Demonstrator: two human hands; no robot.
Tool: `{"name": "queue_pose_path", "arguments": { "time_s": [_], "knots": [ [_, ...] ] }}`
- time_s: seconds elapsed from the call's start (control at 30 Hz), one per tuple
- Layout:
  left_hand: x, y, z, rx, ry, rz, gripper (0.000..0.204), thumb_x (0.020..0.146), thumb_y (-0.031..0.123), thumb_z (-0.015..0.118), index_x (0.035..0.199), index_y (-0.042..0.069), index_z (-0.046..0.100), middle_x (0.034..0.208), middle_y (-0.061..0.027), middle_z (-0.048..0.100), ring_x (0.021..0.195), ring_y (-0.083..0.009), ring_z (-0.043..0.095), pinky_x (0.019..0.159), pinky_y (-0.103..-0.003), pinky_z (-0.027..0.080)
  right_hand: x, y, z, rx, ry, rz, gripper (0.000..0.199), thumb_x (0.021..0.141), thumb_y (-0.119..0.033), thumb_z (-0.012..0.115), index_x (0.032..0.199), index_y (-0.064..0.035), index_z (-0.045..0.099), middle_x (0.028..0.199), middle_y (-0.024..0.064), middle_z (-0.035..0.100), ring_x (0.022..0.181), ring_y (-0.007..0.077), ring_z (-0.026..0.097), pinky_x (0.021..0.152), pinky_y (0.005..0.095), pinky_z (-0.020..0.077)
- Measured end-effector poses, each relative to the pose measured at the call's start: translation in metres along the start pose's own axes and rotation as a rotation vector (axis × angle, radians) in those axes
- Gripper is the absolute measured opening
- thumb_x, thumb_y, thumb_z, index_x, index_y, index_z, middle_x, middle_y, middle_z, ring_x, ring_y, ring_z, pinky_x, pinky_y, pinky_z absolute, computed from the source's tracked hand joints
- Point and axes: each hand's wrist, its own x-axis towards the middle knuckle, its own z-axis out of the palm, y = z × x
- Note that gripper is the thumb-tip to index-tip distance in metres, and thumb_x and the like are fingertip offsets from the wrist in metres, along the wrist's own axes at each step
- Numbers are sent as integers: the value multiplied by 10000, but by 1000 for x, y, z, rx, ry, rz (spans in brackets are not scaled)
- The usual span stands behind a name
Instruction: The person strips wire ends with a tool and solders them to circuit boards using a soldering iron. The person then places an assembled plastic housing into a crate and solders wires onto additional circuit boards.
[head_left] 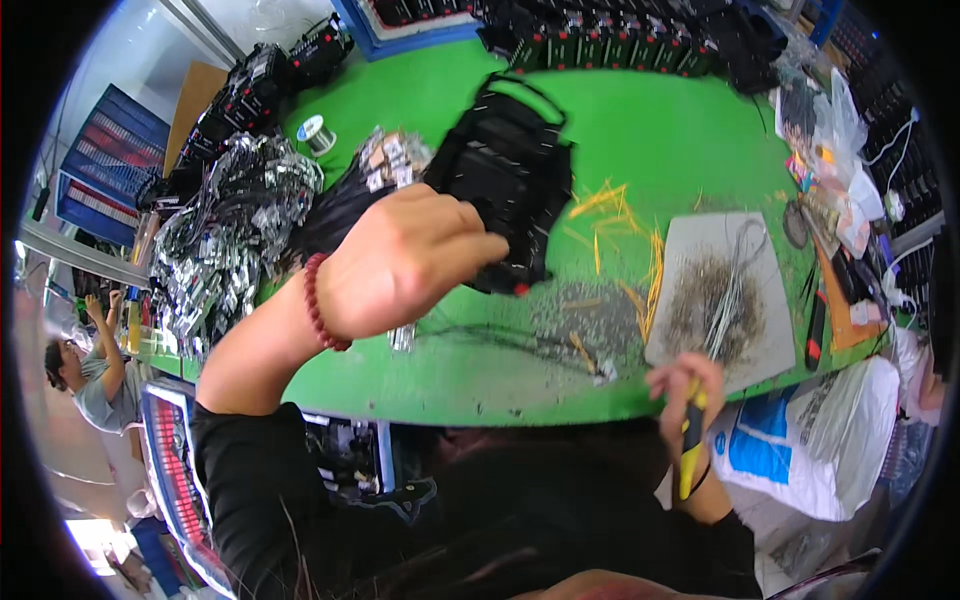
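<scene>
My left hand [405, 262], with a red bead bracelet at the wrist, is closed with curled fingers at the lower left edge of a black plastic housing [500, 170]. The housing is tilted above the green table, and its open inside faces me; my fingertips are partly hidden. At the table's front edge, my right hand [688, 388] is closed around a slim yellow-and-black handled tool [691, 445], whose exact kind I cannot make out. Beyond that hand, thin silvery wires [732, 290] lie on a grey board [685, 250] strewn with dark bits.
Bundles of silvery-ended black leads [235, 235] pile up at the left, near a solder wire spool [316, 135]. Yellow strips [605, 212] and grey clippings [585, 310] litter the green table [660, 130]. Black housings [610, 45] line the back. Another person [95, 375] is at far left.
</scene>
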Motion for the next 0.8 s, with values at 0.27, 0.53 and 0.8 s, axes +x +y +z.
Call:
{"name": "queue_pose_path", "arguments": {
  "time_s": [0.27, 0.53, 0.8],
  "knots": [
    [-18, 83, -15, -32, -297, 432, 178, 673, 133, 628, 816, 28, 607, 774, -31, 520, 683, -171, 533, 672, -322, 451, 134, -92, 34, -742, -296, -892, 417, 751, -168, 755, 1127, -102, 587, 1156, 124, 644, 1101, 317, 595, 963, 443, 424],
    [-25, 89, -13, 55, -388, 141, 231, 656, 131, 645, 855, 22, 604, 992, -130, 565, 1032, -319, 562, 932, -444, 457, 111, -88, 21, -1039, -448, -900, 278, 665, -104, 741, 904, -115, 598, 596, 45, 513, 546, 250, 544, 526, 365, 416],
    [14, 103, 59, 170, -317, -642, 488, 753, 251, 718, 1173, 57, 562, 1095, -152, 594, 921, -300, 618, 729, -395, 510, 78, -97, 40, -1201, -345, -747, 117, 732, -69, 597, 832, -122, 568, 551, 26, 470, 518, 226, 545, 555, 339, 442]
  ]
}}
